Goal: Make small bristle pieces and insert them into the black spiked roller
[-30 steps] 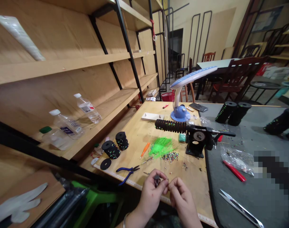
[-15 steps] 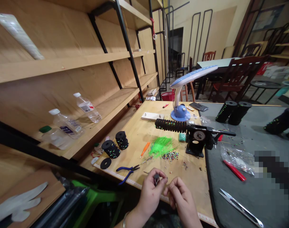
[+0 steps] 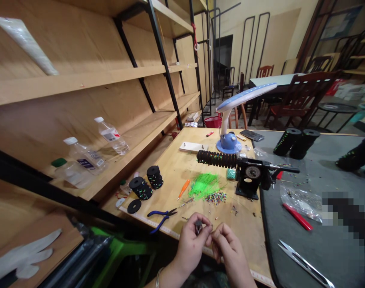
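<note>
Head view: a small dark object (image 3: 198,227), too small to identify, sits in the curled fingers of the left hand (image 3: 192,239), above the near edge of the desk (image 3: 245,236). That hand is closed around it, thumb and forefinger pinched together beside the right hand (image 3: 226,244). The right hand's thumb and fingers are also drawn together; whether anything fine is between them, I cannot tell. Left of the hands, blue-handled pliers (image 3: 158,213) lie open by the near edge. Beyond the hands are loose multicoloured beads (image 3: 216,197), touching a heap of bright green strands (image 3: 204,184), with an orange tool (image 3: 184,189) just beside. Black spools (image 3: 140,189) stand near the left edge, and a flat black disc (image 3: 134,206) lies at the near left corner. Farther back, a black winding device (image 3: 247,186) carries a ridged black roll (image 3: 216,159); behind it stands a blue-and-white lamp (image 3: 228,142) near the far edge. Metal snips (image 3: 306,265) lie on the grey mat (image 3: 286,268) at the right.
</note>
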The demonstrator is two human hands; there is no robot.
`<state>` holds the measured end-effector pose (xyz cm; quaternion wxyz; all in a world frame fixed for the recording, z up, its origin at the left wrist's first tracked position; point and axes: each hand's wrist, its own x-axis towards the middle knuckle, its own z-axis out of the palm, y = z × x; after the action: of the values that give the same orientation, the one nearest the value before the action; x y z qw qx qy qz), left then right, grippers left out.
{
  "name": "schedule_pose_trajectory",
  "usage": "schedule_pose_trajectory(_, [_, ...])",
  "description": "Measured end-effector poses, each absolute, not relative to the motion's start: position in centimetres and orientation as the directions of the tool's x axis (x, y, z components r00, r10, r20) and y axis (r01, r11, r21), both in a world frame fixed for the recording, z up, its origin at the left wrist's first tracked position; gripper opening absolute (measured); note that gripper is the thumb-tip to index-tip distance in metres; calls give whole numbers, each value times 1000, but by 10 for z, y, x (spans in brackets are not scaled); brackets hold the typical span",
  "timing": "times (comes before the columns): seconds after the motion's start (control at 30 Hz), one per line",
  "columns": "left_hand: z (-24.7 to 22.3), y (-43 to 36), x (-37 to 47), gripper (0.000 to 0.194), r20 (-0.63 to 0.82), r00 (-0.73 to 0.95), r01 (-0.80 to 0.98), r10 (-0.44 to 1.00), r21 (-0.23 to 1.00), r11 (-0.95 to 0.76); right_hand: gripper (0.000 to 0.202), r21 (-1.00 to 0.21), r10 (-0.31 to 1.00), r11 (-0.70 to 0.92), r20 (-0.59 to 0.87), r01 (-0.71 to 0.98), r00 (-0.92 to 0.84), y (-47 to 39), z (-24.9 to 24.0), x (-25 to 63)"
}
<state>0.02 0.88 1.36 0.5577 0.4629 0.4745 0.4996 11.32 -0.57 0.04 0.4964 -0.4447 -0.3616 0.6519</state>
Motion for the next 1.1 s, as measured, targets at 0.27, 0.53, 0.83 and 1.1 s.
schedule_pose_trajectory(0.27, [14,8,0,21,-52,55,-106,997,993,58,52,-913,968,-248,-225,-323,-108,-6,0,114])
schedule_pose_trajectory(0.53, [15,9,0,20,-49,62,-91,997,994,55,50,-914,971,-235,-210,-332,-111,-7,-1,115])
schedule_pose_trajectory(0.83, [13,9,0,22,-61,80,-117,995,991,70,52,-910,972,-234,-211,-344,-101,-5,-4,113])
schedule_pose_trajectory(1.1, [11,10,0,21,-69,81,-114,994,990,78,53,-910,968,-251,-229,-329,-107,-6,-5,114])
